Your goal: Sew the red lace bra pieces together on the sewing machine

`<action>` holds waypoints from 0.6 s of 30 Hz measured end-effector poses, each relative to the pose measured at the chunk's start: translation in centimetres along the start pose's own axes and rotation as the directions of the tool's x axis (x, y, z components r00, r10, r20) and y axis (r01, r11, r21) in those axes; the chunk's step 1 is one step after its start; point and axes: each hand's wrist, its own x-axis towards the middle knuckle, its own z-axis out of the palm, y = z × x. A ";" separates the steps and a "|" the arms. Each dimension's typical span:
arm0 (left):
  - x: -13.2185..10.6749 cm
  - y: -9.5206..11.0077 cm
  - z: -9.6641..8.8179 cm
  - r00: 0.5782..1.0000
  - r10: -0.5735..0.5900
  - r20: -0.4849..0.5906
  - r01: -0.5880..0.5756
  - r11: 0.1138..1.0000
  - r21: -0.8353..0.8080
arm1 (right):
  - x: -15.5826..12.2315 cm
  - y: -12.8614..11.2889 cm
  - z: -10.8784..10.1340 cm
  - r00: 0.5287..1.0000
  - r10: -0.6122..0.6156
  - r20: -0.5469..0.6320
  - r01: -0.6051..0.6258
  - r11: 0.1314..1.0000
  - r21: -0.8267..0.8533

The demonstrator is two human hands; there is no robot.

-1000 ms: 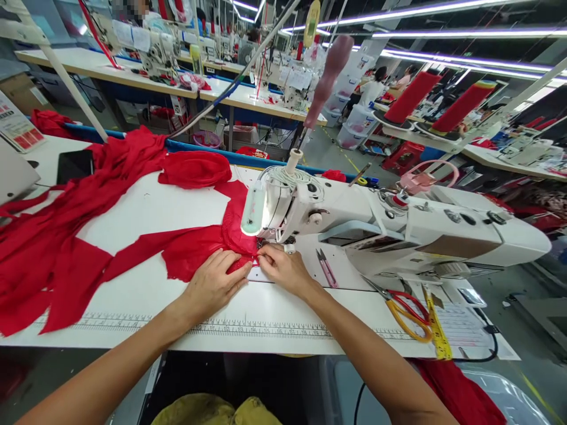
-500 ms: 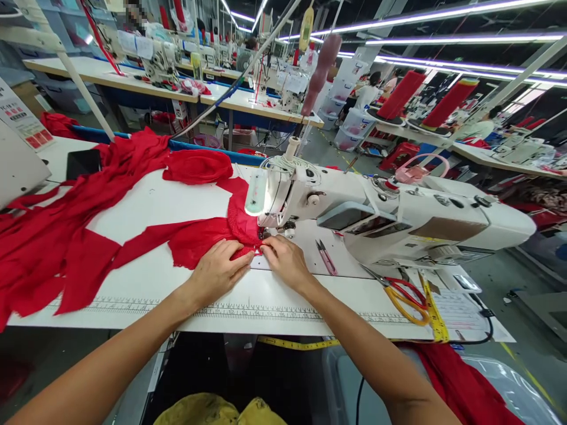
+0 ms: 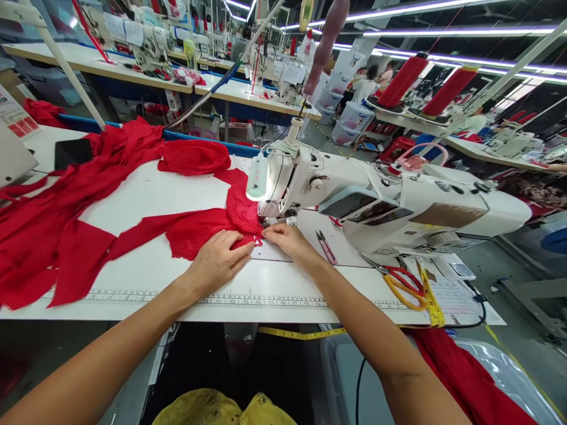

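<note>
A piece of red fabric (image 3: 195,233) lies on the white table (image 3: 146,203) and runs under the needle of a white sewing machine (image 3: 381,203). My left hand (image 3: 219,260) rests flat on the fabric with fingers stretched toward the needle. My right hand (image 3: 287,239) sits just right of it at the presser foot, fingertips pinched on the fabric's edge. More red fabric (image 3: 66,200) is spread over the table's left side.
Pink thread snips (image 3: 326,249) and red-and-yellow scissors (image 3: 405,286) lie right of my hands by a yellow tape measure (image 3: 432,295). A dark phone (image 3: 73,152) lies far left. Two red thread cones (image 3: 405,79) stand behind. Other sewing stations and people fill the background.
Both hands have stayed at the needle, holding the fabric. The view has shifted slightly, and the fabric edge has crept a little further under the presser foot.
</note>
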 end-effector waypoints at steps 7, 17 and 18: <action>-0.1 -0.1 0.2 1.000 0.012 0.008 -0.012 1.000 0.025 | -0.1 -0.1 0.1 0.997 0.082 0.008 -0.082 0.991 0.103; -0.1 -0.1 0.3 1.000 0.007 0.015 -0.008 0.999 0.032 | -0.1 -0.3 0.2 0.995 0.100 0.022 -0.102 0.984 0.145; -0.1 -0.1 0.3 1.000 0.005 0.015 -0.005 1.000 0.030 | -0.1 -0.3 0.2 0.995 0.095 0.024 -0.098 0.984 0.147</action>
